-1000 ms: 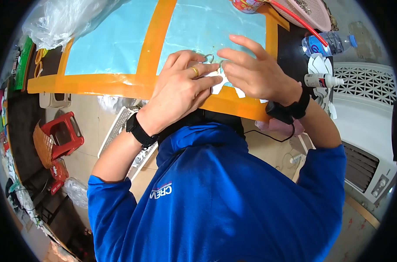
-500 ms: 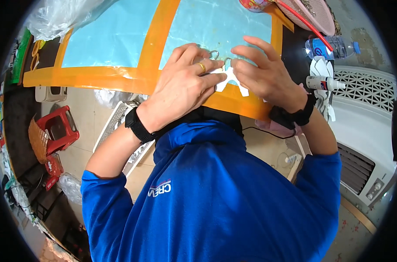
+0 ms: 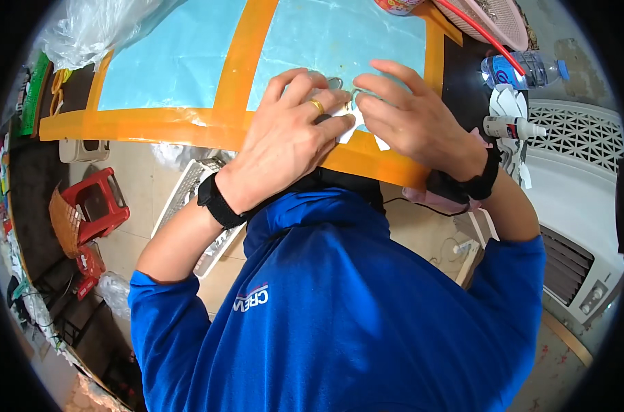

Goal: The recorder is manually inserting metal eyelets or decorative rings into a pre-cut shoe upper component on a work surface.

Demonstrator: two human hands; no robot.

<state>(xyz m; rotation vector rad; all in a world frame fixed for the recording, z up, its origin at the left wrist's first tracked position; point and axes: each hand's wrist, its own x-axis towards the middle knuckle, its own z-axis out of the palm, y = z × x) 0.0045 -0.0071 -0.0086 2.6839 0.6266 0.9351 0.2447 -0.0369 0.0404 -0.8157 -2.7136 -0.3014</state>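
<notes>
A small white cut-out card [image 3: 351, 128] lies at the near edge of the blue and orange tabletop, mostly covered by my hands. My left hand [image 3: 291, 130], with a gold ring, presses its closed fingers on the card from the left. One thin metal loop [image 3: 334, 82] shows beyond these fingertips. Close to it, a second curved metal loop [image 3: 355, 98] stands at the fingertips of my right hand [image 3: 411, 120]. That hand's upper fingers are raised and bent, while its lower fingers and thumb close in at the card; its exact grip is hidden.
A clear plastic bag [image 3: 96, 34] sits at the far left. On the right are a water bottle [image 3: 521, 71], a small white dropper bottle [image 3: 511, 128], a stack of white cards [image 3: 508, 103] and a pink basket [image 3: 494, 20]. A red stool [image 3: 106, 206] stands on the floor.
My right hand has shifted slightly left and down over the card, its raised fingers bending closer to the loop. My left hand stays pressed in place. The view has shifted a little.
</notes>
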